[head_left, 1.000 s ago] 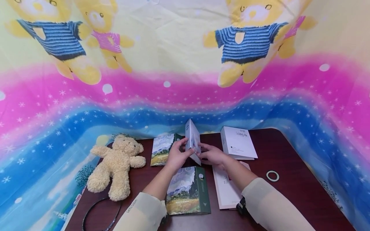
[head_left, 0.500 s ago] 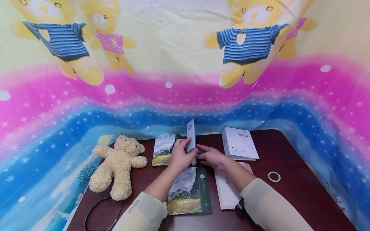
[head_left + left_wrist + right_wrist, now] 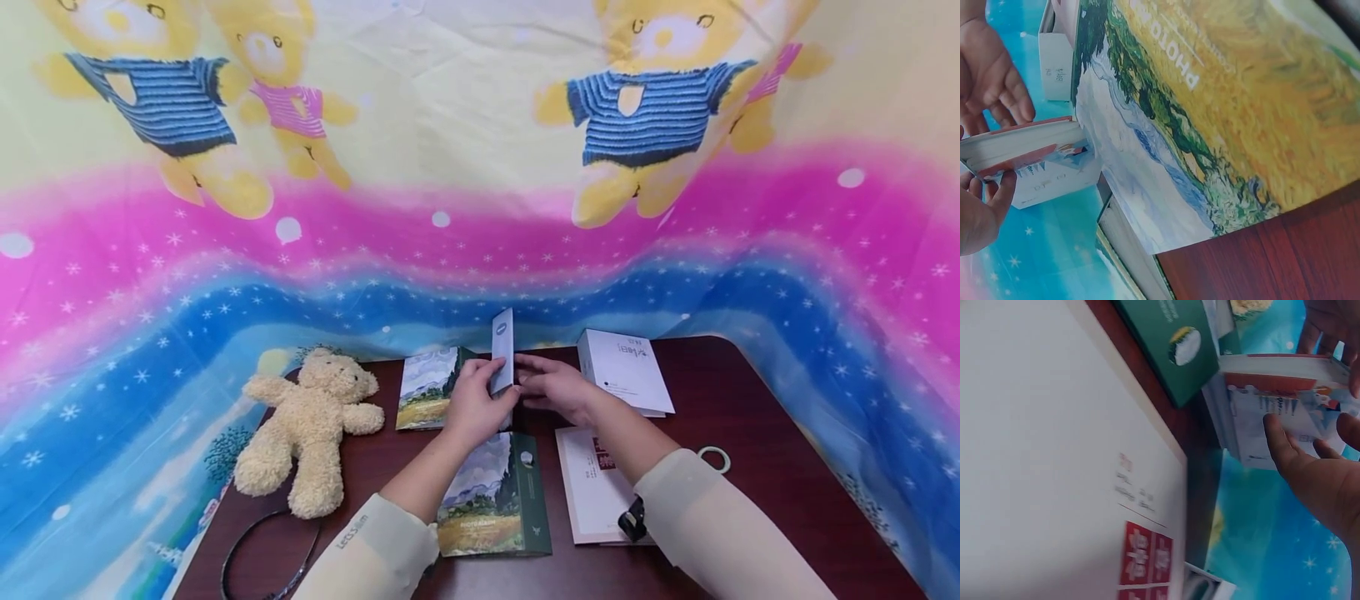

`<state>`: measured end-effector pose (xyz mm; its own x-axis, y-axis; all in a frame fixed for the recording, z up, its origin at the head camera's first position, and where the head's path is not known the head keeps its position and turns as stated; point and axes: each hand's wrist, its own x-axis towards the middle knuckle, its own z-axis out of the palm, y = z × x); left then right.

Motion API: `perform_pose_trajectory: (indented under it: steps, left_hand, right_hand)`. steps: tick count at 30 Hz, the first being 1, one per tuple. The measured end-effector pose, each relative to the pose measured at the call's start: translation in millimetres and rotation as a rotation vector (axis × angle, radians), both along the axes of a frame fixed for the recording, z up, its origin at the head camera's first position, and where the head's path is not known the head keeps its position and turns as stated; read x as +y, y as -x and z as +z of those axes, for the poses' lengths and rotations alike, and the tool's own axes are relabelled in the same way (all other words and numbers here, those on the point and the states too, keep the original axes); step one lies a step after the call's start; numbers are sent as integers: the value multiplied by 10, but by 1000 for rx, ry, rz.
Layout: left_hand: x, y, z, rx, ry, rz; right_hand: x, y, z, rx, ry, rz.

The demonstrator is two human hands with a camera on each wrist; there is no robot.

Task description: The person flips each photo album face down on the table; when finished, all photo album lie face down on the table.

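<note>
I see the worktop (image 3: 750, 392) crowded around the work: a photo album (image 3: 495, 500) lies right under the wrists, a teddy bear (image 3: 311, 425) sits to the left, a white box (image 3: 626, 371) to the right. Above the middle, a small book (image 3: 503, 354) stands upright on edge. My left hand (image 3: 472, 404) has its grip pinched on one side; my right hand (image 3: 551, 385) rests relaxed fingers on the other. With so light a hold, I judge it could slip, tip and land on the album.
</note>
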<state>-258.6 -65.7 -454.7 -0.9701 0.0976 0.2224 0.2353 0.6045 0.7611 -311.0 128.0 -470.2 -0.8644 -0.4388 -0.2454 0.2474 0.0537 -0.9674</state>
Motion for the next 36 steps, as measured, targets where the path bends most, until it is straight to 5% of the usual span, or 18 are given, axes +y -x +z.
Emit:
perform_pose_trajectory:
  steps: [8,20,36]
  left_hand:
    - [67,3,4,30,-2,-1]
    - [138,4,-31,39,-35,-42]
    - [55,85,-175,-87,-143,-116]
  right_hand:
    - [2,40,226,-22,42,-18]
    - [29,38,296,-16,72,-52]
    - [71,-1,314,28,48,-72]
